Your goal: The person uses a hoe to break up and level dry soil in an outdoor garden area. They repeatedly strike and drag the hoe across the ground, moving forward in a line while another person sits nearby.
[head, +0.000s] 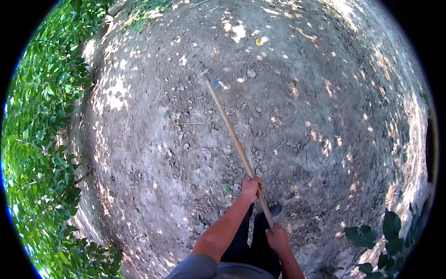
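Both hands are on the long wooden handle [230,129] of a hoe. My left hand [251,188] grips it around the middle of its lower half. Nearer my body, my right hand [277,238] is closed around the handle's end. The handle slants up and to the left, away from me. At its far end is the metal hoe blade [215,83], at or just above the dry soil; I cannot tell whether it touches. Small clods [215,132] lie scattered about the handle.
Leafy green bushes [45,104] line the left side. Darker leaves [392,225] reach in at the lower right. Cut grass [144,15] lies at the top left. My shoe [275,210] stands on the soil beside the handle. A thin dry stalk [193,123] lies left of the handle.
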Demonstrator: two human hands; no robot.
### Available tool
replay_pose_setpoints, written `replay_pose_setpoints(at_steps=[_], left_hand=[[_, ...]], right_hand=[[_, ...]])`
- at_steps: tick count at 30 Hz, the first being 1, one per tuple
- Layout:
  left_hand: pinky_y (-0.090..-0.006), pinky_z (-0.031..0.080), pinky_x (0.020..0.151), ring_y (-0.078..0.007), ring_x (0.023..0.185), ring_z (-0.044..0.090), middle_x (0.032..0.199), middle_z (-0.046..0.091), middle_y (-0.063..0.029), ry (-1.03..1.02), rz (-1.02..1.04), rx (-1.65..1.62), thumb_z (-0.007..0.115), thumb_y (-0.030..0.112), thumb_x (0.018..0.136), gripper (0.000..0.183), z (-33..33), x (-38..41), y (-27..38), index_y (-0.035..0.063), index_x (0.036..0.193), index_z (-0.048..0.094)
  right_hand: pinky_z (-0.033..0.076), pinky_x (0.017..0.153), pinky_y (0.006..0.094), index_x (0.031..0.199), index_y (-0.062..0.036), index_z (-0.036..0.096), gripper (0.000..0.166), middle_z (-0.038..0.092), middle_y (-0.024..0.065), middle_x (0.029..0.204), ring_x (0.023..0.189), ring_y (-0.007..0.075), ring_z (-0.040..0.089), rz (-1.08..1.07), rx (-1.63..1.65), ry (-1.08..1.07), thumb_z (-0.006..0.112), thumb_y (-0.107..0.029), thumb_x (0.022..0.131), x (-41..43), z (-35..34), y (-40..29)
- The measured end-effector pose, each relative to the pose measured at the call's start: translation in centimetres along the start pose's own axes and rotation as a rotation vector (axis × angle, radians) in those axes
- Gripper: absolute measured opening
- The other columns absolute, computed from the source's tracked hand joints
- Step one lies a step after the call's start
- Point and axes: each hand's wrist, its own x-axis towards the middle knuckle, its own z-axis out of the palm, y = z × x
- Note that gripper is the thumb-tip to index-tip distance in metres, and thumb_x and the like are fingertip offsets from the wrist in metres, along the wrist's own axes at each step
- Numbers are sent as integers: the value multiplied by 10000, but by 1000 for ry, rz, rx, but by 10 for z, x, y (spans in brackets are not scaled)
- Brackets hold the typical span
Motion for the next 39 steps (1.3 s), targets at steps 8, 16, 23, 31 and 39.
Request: replay_pose_setpoints(at_steps=[8,16,23,31,39], left_hand=[[-333,415,425,-173,478,483,594,484,-59,51,-78,-52,563,149,856,178,-22,14,-10,46,747,467],[-314,409,429,-161,492,476,600,466,-51,39,31,-40,570,143,852,168,-31,11,13,46,780,455],[-321,413,418,-158,490,476,625,476,-51,186,10,-128,555,150,861,145,-67,9,39,45,816,467],[-336,419,431,-180,487,482,605,481,-59,252,-53,-157,551,100,849,100,-92,2,22,37,793,496],[-345,437,451,-202,516,499,641,488,-77,226,4,-191,568,105,849,138,-97,2,28,26,776,482]], right_hand=[[462,722,495,947,40,506,342,595,294,812,795,449,585,34,0,-69,613,-228,764,-13,7,-7],[463,705,497,934,43,505,325,594,286,790,784,449,585,-45,-9,-51,611,-212,763,-4,13,-9],[484,673,508,889,14,458,271,606,266,761,713,433,600,-170,-84,-115,568,-203,769,30,33,-43],[492,642,498,861,-15,460,242,611,240,725,683,406,613,-127,-181,-121,585,-202,771,-18,29,-32],[493,652,492,857,-15,464,250,613,236,738,700,404,613,-144,-181,-119,591,-213,775,-5,35,-27]])
